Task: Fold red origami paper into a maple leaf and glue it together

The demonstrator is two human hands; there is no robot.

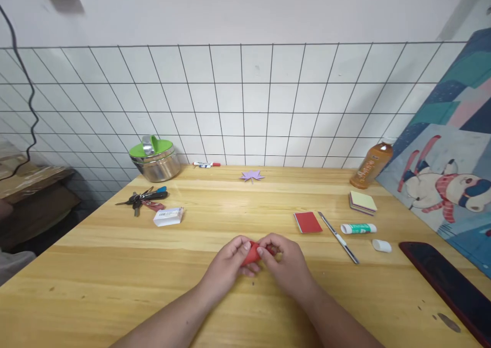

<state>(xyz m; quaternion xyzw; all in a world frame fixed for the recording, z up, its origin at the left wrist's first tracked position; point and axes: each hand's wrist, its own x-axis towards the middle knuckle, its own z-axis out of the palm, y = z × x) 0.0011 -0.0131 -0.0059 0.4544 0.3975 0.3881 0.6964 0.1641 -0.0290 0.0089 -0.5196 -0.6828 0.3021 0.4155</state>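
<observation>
A small piece of red paper (251,254) is pinched between both hands, just above the front middle of the table. My left hand (231,258) grips its left side with thumb and fingers. From the right, my right hand (284,260) is closed on the other side, its thumb pressed on the paper. The fingers hide much of the paper, so its full shape cannot be made out. Right of the hands lies a stack of red square paper (308,223), with a utility knife (338,237) beside it. A purple paper leaf shape (252,176) lies farther back.
At right are a glue stick (358,229), its white cap (381,246), a yellow-topped paper pad (362,203), a drink bottle (372,165) and a phone (448,286). At left are a metal pot (156,165), keys (143,198), a small white box (169,216) and a marker (206,164).
</observation>
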